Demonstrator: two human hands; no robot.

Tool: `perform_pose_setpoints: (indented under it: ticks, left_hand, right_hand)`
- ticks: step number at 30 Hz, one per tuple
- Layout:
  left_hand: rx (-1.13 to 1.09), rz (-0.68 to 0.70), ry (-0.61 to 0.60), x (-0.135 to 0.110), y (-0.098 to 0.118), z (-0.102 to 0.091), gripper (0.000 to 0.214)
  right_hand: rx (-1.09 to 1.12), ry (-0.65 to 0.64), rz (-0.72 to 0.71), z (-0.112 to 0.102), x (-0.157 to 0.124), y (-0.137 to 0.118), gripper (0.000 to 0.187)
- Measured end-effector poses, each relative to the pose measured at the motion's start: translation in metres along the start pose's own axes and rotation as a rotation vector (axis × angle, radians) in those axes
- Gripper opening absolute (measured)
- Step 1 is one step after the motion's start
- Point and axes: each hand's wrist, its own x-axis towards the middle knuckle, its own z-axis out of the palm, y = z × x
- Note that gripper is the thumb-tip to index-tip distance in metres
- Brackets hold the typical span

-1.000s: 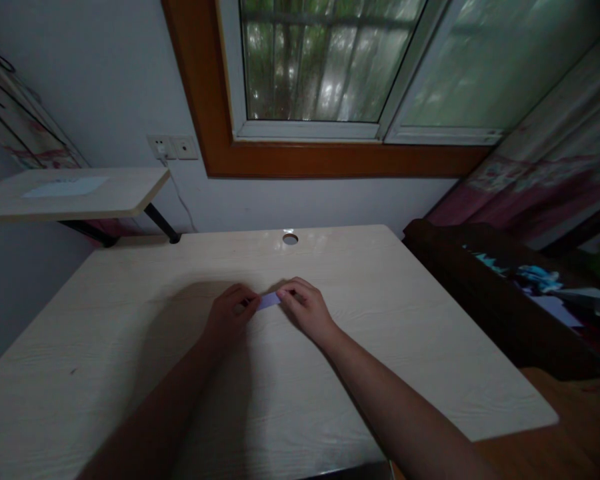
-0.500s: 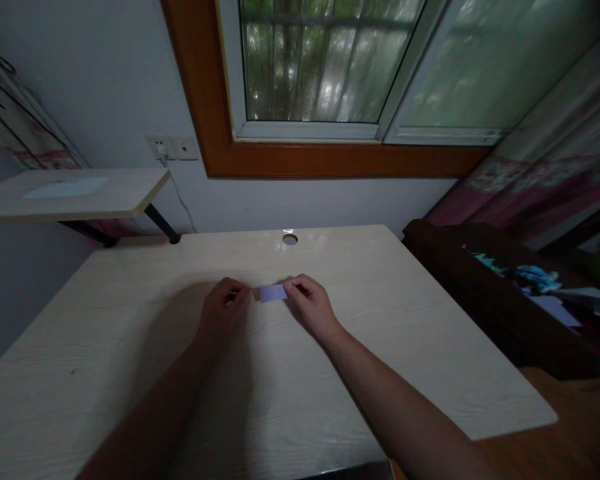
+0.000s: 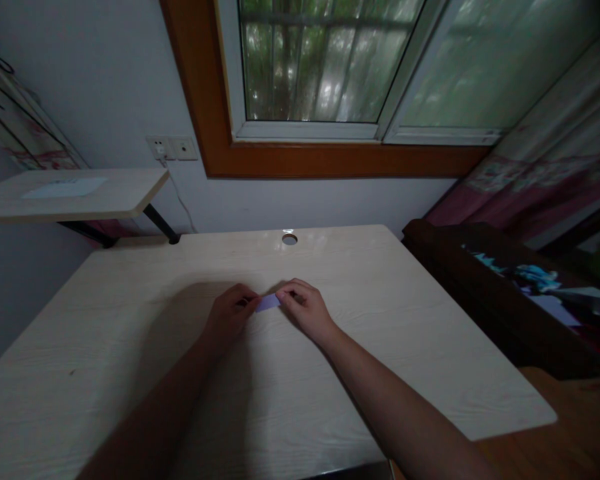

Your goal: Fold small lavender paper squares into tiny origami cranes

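Note:
A small pale purple slip of paper point(image 3: 268, 303) lies between my hands over the middle of the light wooden table point(image 3: 130, 320). My left hand point(image 3: 229, 315) has its fingers curled and pinches the slip's left end. My right hand point(image 3: 305, 308) is also closed, its fingertips pressed on the slip's right end. Most of the paper is hidden under the fingers.
A round cable hole point(image 3: 289, 239) sits near the table's far edge. A small side shelf point(image 3: 70, 193) stands at the left under wall sockets point(image 3: 173, 147). A dark wooden bed frame point(image 3: 485, 293) with bedding lies at the right, below a window point(image 3: 325, 67).
Half a second ago the slip was stretched wider between my hands. Now my hands have come closer together and less of the paper shows.

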Motion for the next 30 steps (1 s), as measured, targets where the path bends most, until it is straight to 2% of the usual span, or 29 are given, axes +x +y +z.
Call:
perform_pose_setpoints:
  ticks: [12,21,30]
  left_hand:
    - [-0.060,-0.123,0.098,0.003,-0.006,-0.002,0.020]
    - [-0.075,-0.154,0.094,0.002,-0.003,-0.002,0.020]
    - [-0.020,-0.138,0.067,0.003,-0.002,-0.001,0.022]
  right_hand:
    - [0.034,0.198,0.124,-0.003,0.001,0.011,0.021]
    - [0.005,0.003,0.003,0.003,-0.001,0.005,0.017]
    - [0.041,0.128,0.078,0.002,0.000,0.012,0.021]
